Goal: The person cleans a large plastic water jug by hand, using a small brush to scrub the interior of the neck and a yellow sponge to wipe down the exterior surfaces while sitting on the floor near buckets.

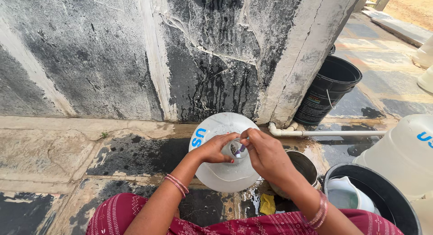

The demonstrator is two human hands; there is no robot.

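Note:
A large white plastic water jug (221, 172) with blue lettering stands on the wet ground in front of me, seen from above. My left hand (215, 148) wraps around its narrow neck (235, 149) at the top. My right hand (266, 154) is at the same opening, fingertips pinched at the rim of the mouth; what they pinch is too small to tell. Pink bangles sit on both wrists.
A stained, wet grey wall (180, 54) rises just behind the jug. A white pipe (333, 133) runs along its base. A black bucket (329, 88) stands at the right. A steel pot (303, 166), a yellow sponge (267, 204), a black tub (383, 190) holding a white jug, and another white container (401, 154) crowd the right.

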